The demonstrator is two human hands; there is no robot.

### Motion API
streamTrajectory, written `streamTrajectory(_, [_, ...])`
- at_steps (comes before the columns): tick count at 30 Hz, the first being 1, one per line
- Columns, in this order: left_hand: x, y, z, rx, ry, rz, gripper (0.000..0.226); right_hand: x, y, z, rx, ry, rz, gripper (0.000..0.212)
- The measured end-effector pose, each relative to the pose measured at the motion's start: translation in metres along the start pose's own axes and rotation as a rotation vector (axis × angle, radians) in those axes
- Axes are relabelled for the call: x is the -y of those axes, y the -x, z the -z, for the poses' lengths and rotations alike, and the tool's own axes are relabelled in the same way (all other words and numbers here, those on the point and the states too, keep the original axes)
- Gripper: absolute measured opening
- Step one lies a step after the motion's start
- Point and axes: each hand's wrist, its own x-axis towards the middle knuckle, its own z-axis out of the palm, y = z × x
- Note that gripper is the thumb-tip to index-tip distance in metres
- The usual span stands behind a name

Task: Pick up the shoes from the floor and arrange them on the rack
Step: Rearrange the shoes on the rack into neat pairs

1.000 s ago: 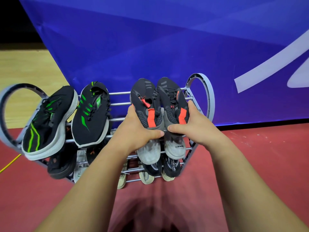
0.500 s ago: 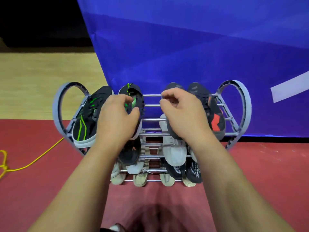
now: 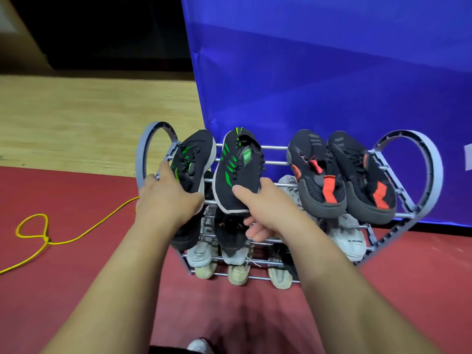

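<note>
Left hand (image 3: 166, 203) clasps left green shoe (image 3: 194, 159) at the toe. Right hand (image 3: 265, 208), at its 3 o'clock, pinches right green shoe (image 3: 237, 169), thumb on top.

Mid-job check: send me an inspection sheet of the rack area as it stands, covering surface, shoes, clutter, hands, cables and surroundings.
Surface: red floor; wood floor beyond it on the left.
Job's things: left green shoe, right green shoe and red pair on the top tier of the rack; lower shoes, dark and pale, on the tiers below.
Clutter: pale thing at the bottom edge, too cut off to tell.
Hands: left hand grips the left green shoe's toe; right hand grips the right green shoe's toe, thumb on top.
Cables: yellow cord looped on the red floor, left of the rack.
Surroundings: blue banner behind the rack.
</note>
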Motion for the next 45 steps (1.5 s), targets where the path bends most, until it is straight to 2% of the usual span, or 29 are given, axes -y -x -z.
streamTrajectory(2, [0.005, -0.003, 0.000, 0.036, 0.057, -0.029, 0.084, -0.002, -0.003, -0.010, -0.003, -0.105, -0.013, 0.056])
streamTrajectory(7, [0.005, -0.005, -0.008, 0.011, 0.093, -0.093, 0.069, -0.007, -0.005, -0.014, -0.038, -0.315, -0.020, 0.029])
streamTrajectory(14, [-0.004, -0.009, -0.022, -0.007, 0.148, -0.162, 0.064, -0.013, -0.005, -0.010, -0.022, -0.458, -0.001, 0.035])
streamTrajectory(18, [-0.005, -0.007, -0.024, -0.016, 0.109, -0.171, 0.067, -0.015, -0.009, -0.006, -0.031, -0.449, -0.015, 0.040])
streamTrajectory(21, [-0.001, -0.008, -0.024, -0.012, 0.141, -0.181, 0.073, -0.018, -0.008, -0.004, 0.007, -0.361, -0.099, 0.035])
streamTrajectory(25, [0.005, -0.010, -0.024, 0.052, 0.169, -0.143, 0.102, -0.023, -0.009, -0.008, 0.030, -0.152, -0.173, 0.045])
streamTrajectory(29, [0.008, -0.011, -0.024, 0.133, 0.189, -0.108, 0.124, -0.027, -0.013, -0.012, -0.036, -0.179, -0.088, 0.044])
streamTrajectory(32, [0.011, -0.015, -0.022, 0.161, 0.173, -0.104, 0.125, -0.029, -0.014, -0.012, -0.037, -0.180, -0.080, 0.041])
streamTrajectory(36, [0.010, -0.015, -0.019, 0.158, 0.163, -0.131, 0.114, -0.030, -0.015, -0.012, -0.031, -0.185, -0.066, 0.043])
streamTrajectory(45, [0.008, -0.013, -0.015, 0.177, 0.149, -0.107, 0.114, -0.030, -0.014, -0.013, -0.030, -0.198, -0.063, 0.039])
